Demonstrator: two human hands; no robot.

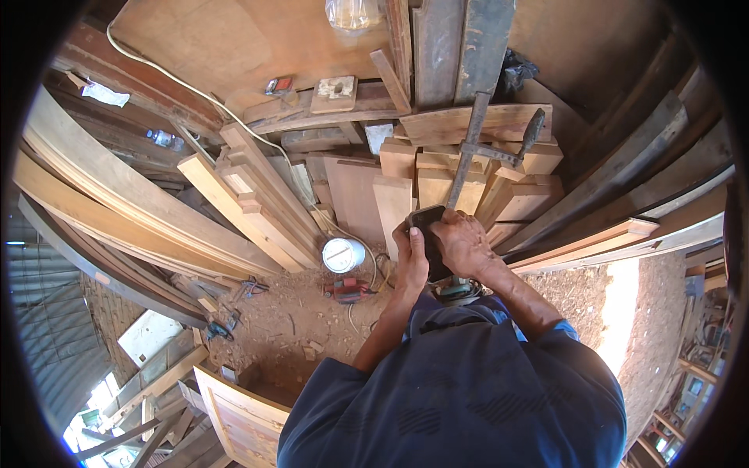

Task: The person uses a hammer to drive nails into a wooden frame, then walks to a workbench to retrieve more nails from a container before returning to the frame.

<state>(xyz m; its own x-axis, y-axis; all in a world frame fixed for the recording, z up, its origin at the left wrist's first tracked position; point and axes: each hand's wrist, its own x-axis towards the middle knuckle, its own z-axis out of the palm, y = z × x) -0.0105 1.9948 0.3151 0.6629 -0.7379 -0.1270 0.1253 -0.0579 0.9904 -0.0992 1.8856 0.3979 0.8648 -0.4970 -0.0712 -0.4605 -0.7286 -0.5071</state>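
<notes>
the left hand (413, 264) grasps a dark smartphone (434, 251); if the right hand (466, 246) also grips, i cannot tell; a slack hold could drop it.

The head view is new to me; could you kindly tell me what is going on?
A person in a dark blue top holds a dark phone-like device in the left hand, with the right hand at its surface. Beyond them, a metal clamp shows against stacked wood; a white bucket and red tool are on the floor.
</notes>
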